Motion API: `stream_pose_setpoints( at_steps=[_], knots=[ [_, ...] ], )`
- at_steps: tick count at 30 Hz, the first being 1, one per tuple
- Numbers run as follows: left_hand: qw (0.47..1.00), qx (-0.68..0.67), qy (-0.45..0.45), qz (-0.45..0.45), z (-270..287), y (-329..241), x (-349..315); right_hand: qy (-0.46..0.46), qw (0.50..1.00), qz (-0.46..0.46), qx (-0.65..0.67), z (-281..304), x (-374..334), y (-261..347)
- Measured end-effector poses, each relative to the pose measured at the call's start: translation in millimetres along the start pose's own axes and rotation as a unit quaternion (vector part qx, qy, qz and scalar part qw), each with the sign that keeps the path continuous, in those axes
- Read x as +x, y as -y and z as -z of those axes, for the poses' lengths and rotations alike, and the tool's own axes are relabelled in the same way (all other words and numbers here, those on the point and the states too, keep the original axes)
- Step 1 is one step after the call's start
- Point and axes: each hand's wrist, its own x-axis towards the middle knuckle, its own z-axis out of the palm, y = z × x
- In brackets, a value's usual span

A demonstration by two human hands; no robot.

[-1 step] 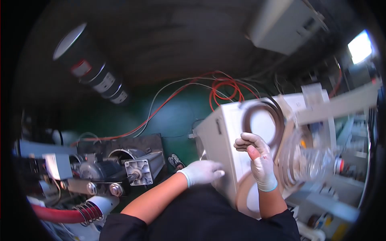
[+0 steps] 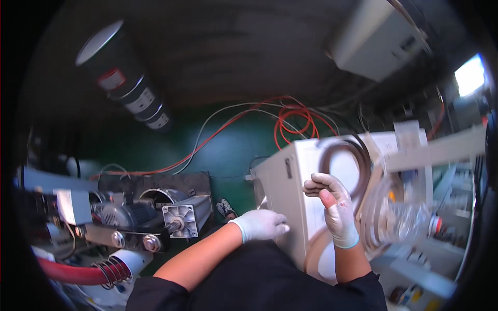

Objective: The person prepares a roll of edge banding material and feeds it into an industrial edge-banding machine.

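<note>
My left hand, in a white glove, is held in front of my body beside the near side of a white cabinet. Its fingers are loosely bent and hold nothing I can see. Over the cabinet top, my right hand is raised with the palm turned inward. Its glove leaves the thumb tip bare; thumb and fingers stand apart around nothing. Behind its fingers a coil of dark brown strip lies on the cabinet. Close to its right are pale rings and a clear plastic bottle lying sideways.
At left stands machinery with a motor, a square metal cylinder end and a red hose. Orange tubing loops across the green floor. Stacked drums stand at far left, a grey box at far right.
The surroundings have shifted slightly in the picture as my head moved. Both hands keep nearly the same place, with the left fingers a little more curled.
</note>
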Motion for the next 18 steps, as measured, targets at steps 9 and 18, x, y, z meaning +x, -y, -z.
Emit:
stream_pose_setpoints(
  at_steps=[9,18],
  knots=[
    [0.746,-0.086,-0.654,-0.095,185.6,-29.7,-181.2,0.264,0.944,0.132,-0.149,-176.0,152.7,64.6],
    [0.343,-0.370,-0.860,-0.080,177.7,24.1,-290.0,0.646,0.644,0.402,0.077,-356.9,227.9,124.5]
  ],
)
